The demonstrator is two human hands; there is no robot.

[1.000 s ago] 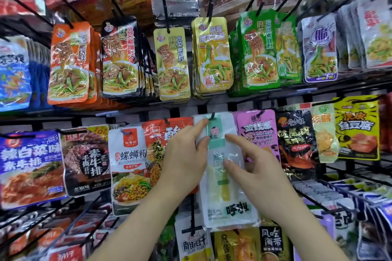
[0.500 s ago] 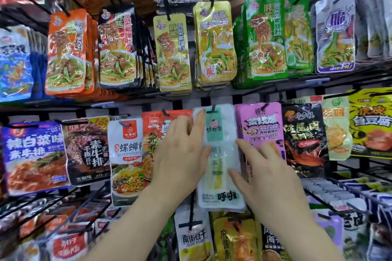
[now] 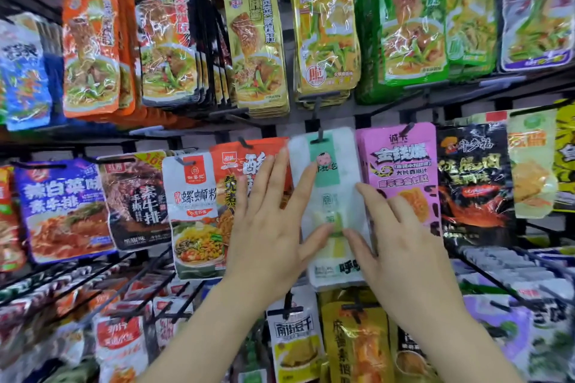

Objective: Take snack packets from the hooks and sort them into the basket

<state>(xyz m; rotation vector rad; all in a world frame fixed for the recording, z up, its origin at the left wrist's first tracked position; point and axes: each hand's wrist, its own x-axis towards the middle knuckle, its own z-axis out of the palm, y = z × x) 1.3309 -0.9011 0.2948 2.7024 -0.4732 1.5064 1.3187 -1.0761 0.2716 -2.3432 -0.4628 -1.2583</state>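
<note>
Pressing on the white packet [image 3: 334, 193] from both sides, the two hands now sit closer together than half a second ago. The thumbs were then apart and now nearly meet on the packet's middle. The left hand's [image 3: 270, 227] forefinger has slid down from the top edge near the hook [image 3: 320, 134] to the packet's 9 o'clock edge. The right hand [image 3: 404, 252] has moved in from 4 o'clock. The packet has not left the hook, which passes through its top at 12 o'clock.

The left hand's fingers are straight and spread, lying flat across the orange packet [image 3: 239, 165] at 9 o'clock, with the forefinger and thumb on the white one. The right hand's fingers are straight and slightly apart. They rest over the white packet's 3 o'clock edge and on the pink packet [image 3: 401, 165] beside it, with the thumb on the white front. Neither hand is curled round anything.

By count there are two hands, one white packet under them and one hook holding it. It has one orange neighbour and one pink. At 12 o'clock, eight stacks [image 3: 255, 47] hang in the upper row.
</note>
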